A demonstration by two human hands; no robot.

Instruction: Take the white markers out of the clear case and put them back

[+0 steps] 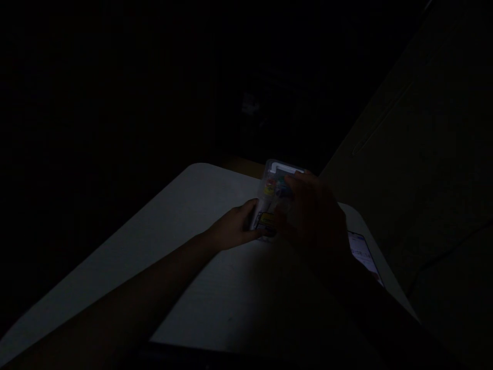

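Observation:
A clear plastic box (264, 199), holding small coloured items and bearing a yellow and black label, stands tilted near the table's far end. My left hand (234, 226) is closed on its lower left side, with a thumb and finger along the edge. Over the box's front and right side is my right hand (314, 210), its thumb and fingers apart. That hand lies in deep shadow and hides part of the box. Whether its fingertips touch the plastic is too dark to tell.
The white table (177, 221) has rounded corners and a far edge just behind the box. A lit phone (364, 253) showing digits lies on the right, partly behind my right forearm. A pale panel or wall (435, 169) rises to the right. The background is almost black.

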